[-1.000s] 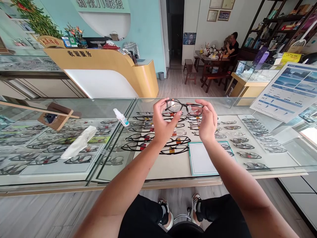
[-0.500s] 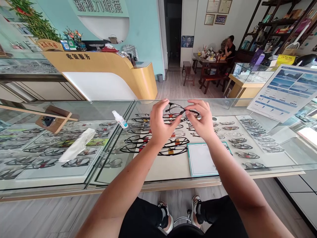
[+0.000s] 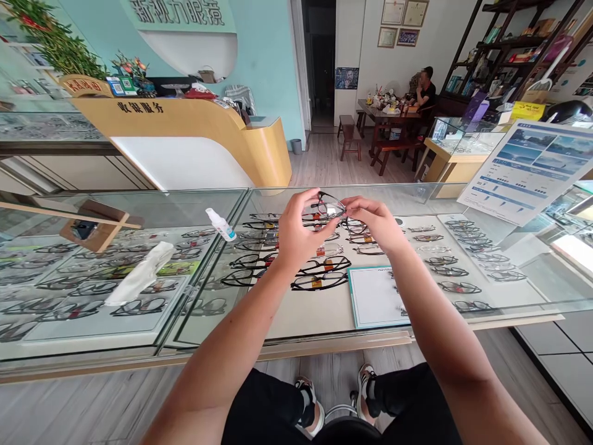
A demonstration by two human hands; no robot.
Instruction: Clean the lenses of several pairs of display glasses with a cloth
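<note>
A pair of black-framed glasses (image 3: 331,207) is held up over the glass display counter (image 3: 259,321). My left hand (image 3: 296,232) pinches the frame's left side, fingers curled round the lens rim. My right hand (image 3: 373,221) grips the other side, near the bridge, with its fingers closed on the frame. Both hands are close together above rows of display frames (image 3: 319,275) inside the case. A white card with a teal border (image 3: 373,296) lies just under my right forearm.
A small white spray bottle (image 3: 221,224) and a crumpled white cloth (image 3: 141,275) lie on the counter to the left. A wooden stand (image 3: 90,224) is at far left, a printed chart (image 3: 528,167) at right. A person sits at a table (image 3: 393,114) across the shop.
My hands have come closer together and the glasses have turned from face-on to angled, with my right hand sliding inward along the frame. The view has tilted slightly down.
</note>
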